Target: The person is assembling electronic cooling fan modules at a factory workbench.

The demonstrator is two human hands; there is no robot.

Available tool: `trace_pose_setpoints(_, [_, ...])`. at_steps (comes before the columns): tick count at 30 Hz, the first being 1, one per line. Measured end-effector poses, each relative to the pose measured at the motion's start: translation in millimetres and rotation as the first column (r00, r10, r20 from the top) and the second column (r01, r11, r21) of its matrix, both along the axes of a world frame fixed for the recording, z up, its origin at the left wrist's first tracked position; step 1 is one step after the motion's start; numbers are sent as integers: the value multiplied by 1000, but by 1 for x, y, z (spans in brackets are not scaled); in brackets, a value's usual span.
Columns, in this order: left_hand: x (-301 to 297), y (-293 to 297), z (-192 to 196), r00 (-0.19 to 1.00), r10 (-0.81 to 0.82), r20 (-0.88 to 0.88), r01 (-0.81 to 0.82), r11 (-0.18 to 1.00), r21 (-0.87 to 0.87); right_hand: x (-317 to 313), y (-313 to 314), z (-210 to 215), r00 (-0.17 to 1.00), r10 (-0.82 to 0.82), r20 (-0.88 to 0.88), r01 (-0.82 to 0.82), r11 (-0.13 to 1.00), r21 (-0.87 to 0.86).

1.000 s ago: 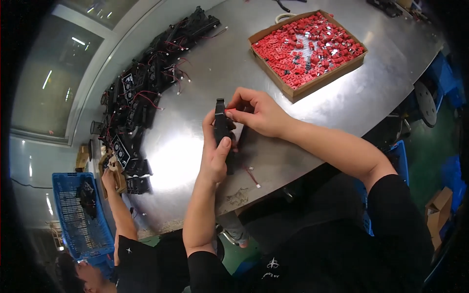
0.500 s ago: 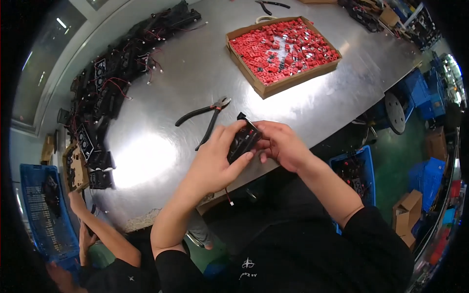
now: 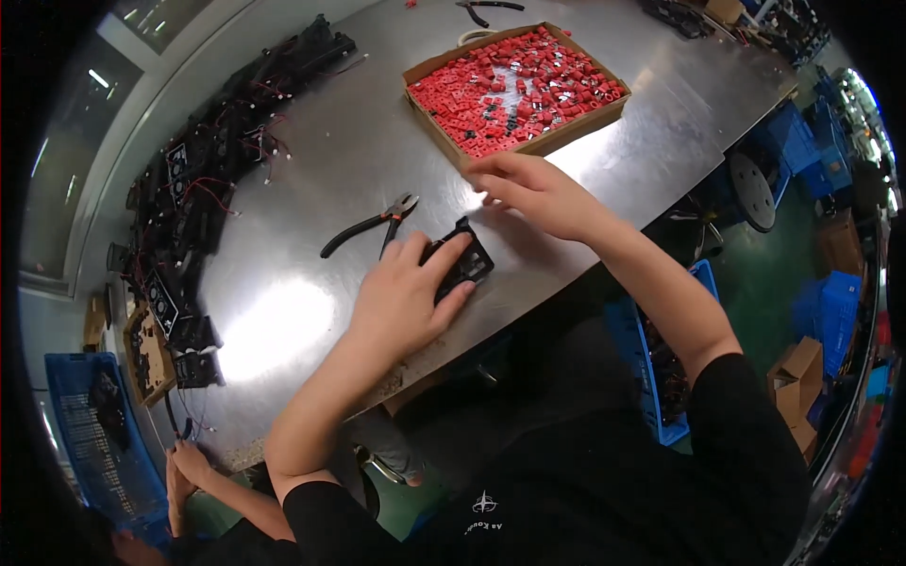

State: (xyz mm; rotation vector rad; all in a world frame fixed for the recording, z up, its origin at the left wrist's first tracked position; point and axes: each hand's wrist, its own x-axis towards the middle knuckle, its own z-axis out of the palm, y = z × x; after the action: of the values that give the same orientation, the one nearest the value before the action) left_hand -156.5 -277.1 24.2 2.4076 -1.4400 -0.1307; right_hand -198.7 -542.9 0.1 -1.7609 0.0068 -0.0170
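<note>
My left hand [image 3: 396,292] grips a black plastic housing [image 3: 478,257] with small openings, resting it near the table's front edge. Its fingers lie over the top and the thumb along the near side, so part of the housing is covered. My right hand [image 3: 538,196] is stretched forward above the table, its loosely bent fingers apart, close to the near corner of a cardboard tray [image 3: 557,134] full of small red parts [image 3: 462,102]. Nothing shows in that hand. Diagonal cutters [image 3: 396,209] with dark handles lie just beyond my left hand, which hides one handle's end.
Black fan assemblies [image 3: 179,203] with red wires line the table's left side. A second pair of pliers [image 3: 488,9] lies at the far edge beside a tape roll [image 3: 477,36]. At lower left are a co-worker's hands [image 3: 186,469] and a blue crate [image 3: 99,434]. Another blue crate [image 3: 672,429] stands below, right.
My right hand has left the black housing and moved forward toward the tray of red parts. My left hand has kept hold of the housing. The co-worker's hands have shifted lower.
</note>
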Motion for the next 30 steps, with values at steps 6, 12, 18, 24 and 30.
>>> trace_pose_setpoints(6, [9,0,-1,999,36,-36,-37,999,-17,66,25,27,978,188,-94,-191,981,-29])
trace_pose_setpoints(12, [12,3,-3,997,-10,70,15,997,-76,70,27,14,910,355,-215,-280,907,313])
trace_pose_setpoints(18, [7,3,-16,990,52,128,-46,997,-55,67,25,12,901,335,-275,-306,941,142])
trace_pose_setpoints(24, [9,3,-21,991,66,119,-63,997,-33,72,16,5,778,461,-427,-416,887,200])
trace_pose_setpoints(30, [10,0,-20,987,66,144,-61,997,-41,70,15,3,788,440,-430,-424,895,139])
